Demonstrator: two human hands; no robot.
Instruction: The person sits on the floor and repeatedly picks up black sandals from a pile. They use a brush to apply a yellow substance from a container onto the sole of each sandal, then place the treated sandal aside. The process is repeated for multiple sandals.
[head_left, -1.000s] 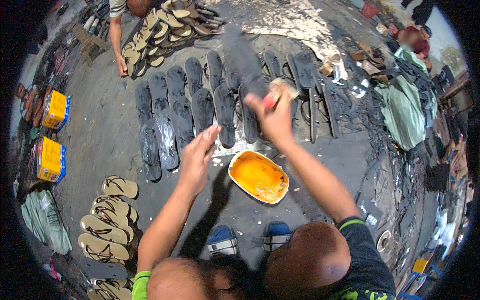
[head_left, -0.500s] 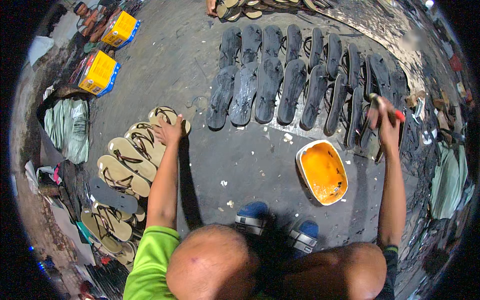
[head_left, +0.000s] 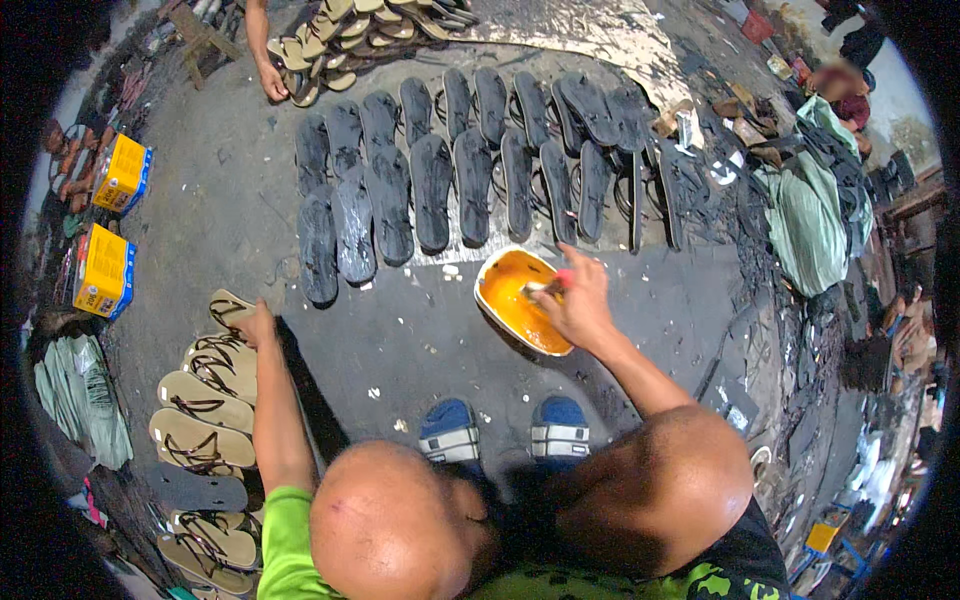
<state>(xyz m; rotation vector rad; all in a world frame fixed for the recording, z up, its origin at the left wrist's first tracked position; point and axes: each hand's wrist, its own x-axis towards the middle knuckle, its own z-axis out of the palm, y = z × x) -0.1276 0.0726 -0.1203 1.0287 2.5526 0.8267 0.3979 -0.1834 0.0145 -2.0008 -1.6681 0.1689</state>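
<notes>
My right hand (head_left: pixel 585 308) is closed around a brush with a red handle (head_left: pixel 566 280). The brush's tip dips into orange, glue-like liquid in a white-rimmed tub (head_left: pixel 487 300). Over on the left, my left hand (head_left: pixel 254 326) grips the near end of a beige flip-flop (head_left: pixel 228 304) with dark straps; its fingertips are partly hidden. This flip-flop lies at the far end of a row of beige flip-flops (head_left: pixel 205 398) beside my left forearm. Beyond the tub, black soles (head_left: pixel 431 195) with dark straps stretch across the floor in two rows, some glossy and wet.
A co-worker's hand (head_left: pixel 273 82) reaches a pile of beige flip-flops (head_left: pixel 355 35) at the back. Two yellow-and-blue boxes (head_left: pixel 104 270) stand at left, above a pale green sack (head_left: pixel 82 400). Another green sack (head_left: pixel 808 225) lies at right. My sandalled feet (head_left: pixel 450 428) are below the tub.
My right hand has moved with the brush from the right end of the black soles into the tub. My left hand stays at the same beige flip-flop. The whole view has swung right.
</notes>
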